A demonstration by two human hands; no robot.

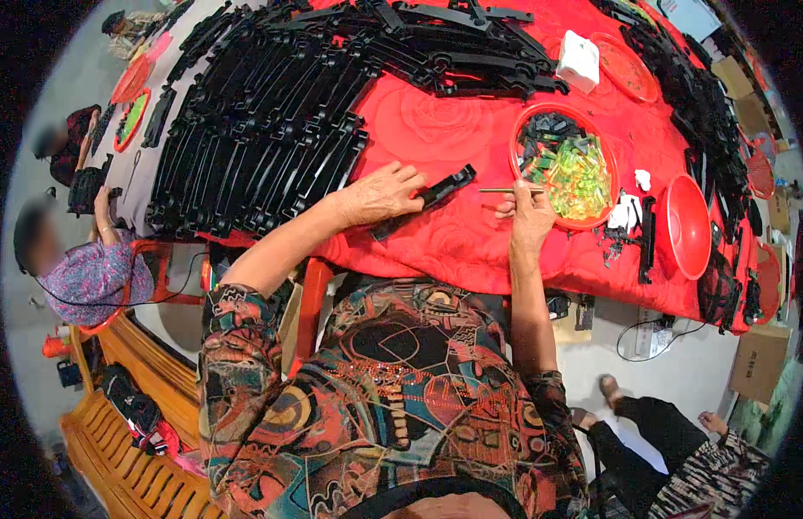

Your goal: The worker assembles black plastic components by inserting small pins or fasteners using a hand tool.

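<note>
My left hand [380, 195] is closed on a long black plastic part [449, 186], which lies slanted over the red tablecloth with its far end pointing up and right. Between the thumb and fingers of my right hand [529, 214] is a thin, pencil-like stick [495, 190], its free end pointing left toward the plastic part but apart from it. Just beyond that hand sits a red basin [516, 130] with small yellow-green pieces [579, 182] and black pieces [553, 127] inside.
Rows of similar black parts [254, 130] cover the table's left side, with a looser pile [453, 48] at the back. A white tissue pack [579, 62] and an upright-tilted red bowl [684, 227] are on the right. Other people sit at left [94, 277] and lower right [713, 467].
</note>
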